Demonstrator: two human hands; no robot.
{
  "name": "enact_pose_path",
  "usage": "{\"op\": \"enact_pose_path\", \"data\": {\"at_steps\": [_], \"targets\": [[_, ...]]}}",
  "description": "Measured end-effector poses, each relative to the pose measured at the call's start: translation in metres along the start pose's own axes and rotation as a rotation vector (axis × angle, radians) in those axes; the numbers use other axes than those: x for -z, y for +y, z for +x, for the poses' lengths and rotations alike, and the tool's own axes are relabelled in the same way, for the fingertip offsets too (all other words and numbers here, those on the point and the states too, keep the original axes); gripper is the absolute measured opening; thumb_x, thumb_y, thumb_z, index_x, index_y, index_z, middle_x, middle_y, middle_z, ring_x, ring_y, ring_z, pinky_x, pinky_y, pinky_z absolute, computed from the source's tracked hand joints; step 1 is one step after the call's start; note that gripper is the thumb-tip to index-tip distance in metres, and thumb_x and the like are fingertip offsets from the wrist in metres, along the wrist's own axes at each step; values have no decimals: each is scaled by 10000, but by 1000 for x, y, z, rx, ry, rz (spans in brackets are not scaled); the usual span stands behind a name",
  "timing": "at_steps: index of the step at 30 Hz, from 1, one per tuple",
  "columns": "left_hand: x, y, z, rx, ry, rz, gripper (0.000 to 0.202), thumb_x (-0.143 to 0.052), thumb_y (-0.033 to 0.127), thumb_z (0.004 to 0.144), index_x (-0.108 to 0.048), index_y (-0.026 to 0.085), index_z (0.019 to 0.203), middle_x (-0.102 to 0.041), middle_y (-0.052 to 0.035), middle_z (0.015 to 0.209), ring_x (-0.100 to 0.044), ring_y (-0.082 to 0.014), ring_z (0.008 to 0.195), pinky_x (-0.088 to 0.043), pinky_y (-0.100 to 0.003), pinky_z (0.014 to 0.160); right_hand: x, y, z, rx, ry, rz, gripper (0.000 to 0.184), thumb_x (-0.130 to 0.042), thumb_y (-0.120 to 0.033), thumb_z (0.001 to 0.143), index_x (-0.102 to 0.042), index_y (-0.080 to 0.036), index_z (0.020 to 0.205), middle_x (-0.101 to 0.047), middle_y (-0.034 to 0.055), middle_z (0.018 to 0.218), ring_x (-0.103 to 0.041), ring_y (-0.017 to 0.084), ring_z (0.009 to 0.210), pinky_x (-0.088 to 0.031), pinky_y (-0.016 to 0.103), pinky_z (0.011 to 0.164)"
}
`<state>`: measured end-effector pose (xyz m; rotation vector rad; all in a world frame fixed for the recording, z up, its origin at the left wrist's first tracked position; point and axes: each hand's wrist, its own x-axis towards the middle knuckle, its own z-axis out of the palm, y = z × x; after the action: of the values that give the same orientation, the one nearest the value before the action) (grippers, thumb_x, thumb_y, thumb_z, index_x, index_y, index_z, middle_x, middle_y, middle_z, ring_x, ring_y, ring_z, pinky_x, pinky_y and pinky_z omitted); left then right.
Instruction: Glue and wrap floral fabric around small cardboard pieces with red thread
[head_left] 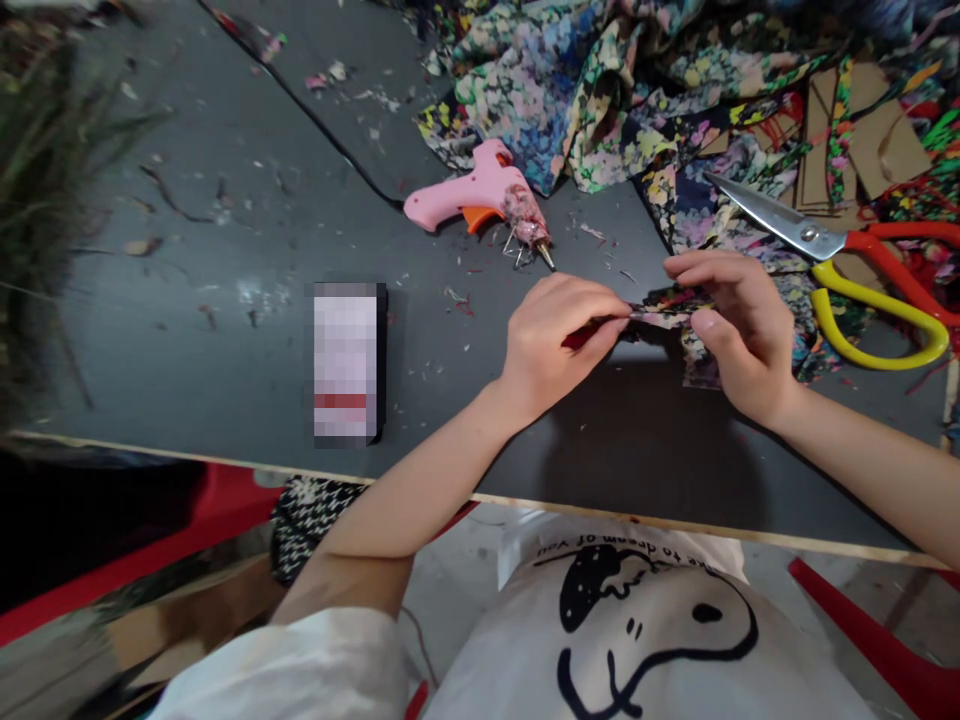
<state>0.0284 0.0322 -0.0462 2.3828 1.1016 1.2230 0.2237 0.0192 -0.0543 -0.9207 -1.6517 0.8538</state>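
Note:
My left hand (562,335) pinches one end of a narrow, folded strip of dark floral fabric (664,312) between thumb and fingers. On the strip's other side my right hand (746,325) is curled around it, with thumb below and fingertips above the cloth. A flat floral piece lies under the right hand and partly hides there. Just beyond my left hand rests a pink glue gun (457,195) with an orange trigger, its nozzle pointing toward that hand. Scissors (817,245) with one red and one yellow handle lie beside my right hand, blades partly spread.
A heap of floral fabric (555,90) covers the far side of the grey table (225,370). Brown cardboard pieces (825,150) lie among it. A phone (345,365) sits at left. A black cord (315,120) trails from the glue gun. Dry plant stems (37,200) edge the left.

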Motion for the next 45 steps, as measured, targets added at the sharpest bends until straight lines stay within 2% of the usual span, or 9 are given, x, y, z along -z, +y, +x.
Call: {"op": "enact_pose_path", "data": {"at_steps": [4, 7, 11, 16, 21, 25, 30, 39, 45], "targets": [[0, -2, -1, -94, -47, 76, 22, -611, 188, 851, -611, 209, 857, -727, 13, 813, -652, -124, 749, -493, -275, 736, -1, -3, 1, 37, -43, -65, 153, -561, -304, 874, -601, -250, 1011, -663, 64, 1024, -611, 213, 1011, -480, 402, 890], [1, -5, -2, -174, -70, 127, 32, -601, 203, 857, -604, 226, 879, -730, 26, 838, -654, -127, 776, -494, -300, 815, -1, -5, 4, 84, -82, -185, 69, -601, -242, 839, -610, -233, 906, -665, 42, 879, -618, 188, 866, -476, 371, 807], [2, -7, -2, -159, -107, 192, 70, -574, 211, 864, -612, 266, 883, -726, 51, 855, -653, -122, 785, -485, -339, 899, -2, -6, 6, 57, -86, -204, 52, -573, -176, 833, -594, -216, 806, -632, 26, 786, -589, 160, 770, -460, 334, 738], [1, -7, -3, -124, -130, 213, 123, -543, 179, 851, -616, 276, 874, -714, 48, 872, -643, -133, 795, -476, -372, 924, -2, -6, 7, -10, -96, -179, 77, -564, -165, 829, -588, -214, 774, -627, 20, 777, -584, 154, 759, -459, 317, 723], [-1, -7, -2, -129, -86, 191, 113, -559, 150, 837, -579, 249, 887, -701, 33, 877, -633, -136, 801, -482, -354, 906, -2, -5, 7, -35, -109, -158, 87, -567, -144, 819, -584, -207, 762, -620, 13, 775, -583, 148, 762, -454, 308, 729], [-1, -6, -3, -71, -101, 203, 72, -558, 188, 841, -571, 237, 892, -695, 13, 894, -635, -152, 842, -467, -374, 920, -2, -5, 7, -46, -109, -158, 93, -558, -148, 823, -581, -210, 758, -615, 11, 769, -582, 149, 760, -454, 311, 725], [-1, -7, -3, -8, -137, 255, 72, -579, 235, 805, -541, 227, 865, -695, -7, 931, -638, -183, 884, -466, -404, 902, -2, -4, 6, -22, -126, -174, 76, -564, -160, 819, -575, -212, 764, -618, 18, 777, -583, 158, 767, -456, 321, 728], [-1, -8, -3, -17, -130, 215, 123, -580, 169, 786, -478, 228, 820, -684, -3, 912, -621, -173, 857, -459, -361, 858, -2, -5, 4, 76, -164, -238, 76, -568, -145, 805, -552, -212, 773, -611, 28, 782, -591, 170, 780, -445, 339, 737], [-1, -9, -4, -50, -127, 239, 131, -560, 131, 787, -513, 238, 847, -679, 8, 914, -621, -171, 868, -463, -364, 879, -2, -5, 5, 60, -171, -225, 89, -549, -160, 827, -534, -219, 762, -593, 23, 766, -575, 165, 766, -443, 331, 725]]}}
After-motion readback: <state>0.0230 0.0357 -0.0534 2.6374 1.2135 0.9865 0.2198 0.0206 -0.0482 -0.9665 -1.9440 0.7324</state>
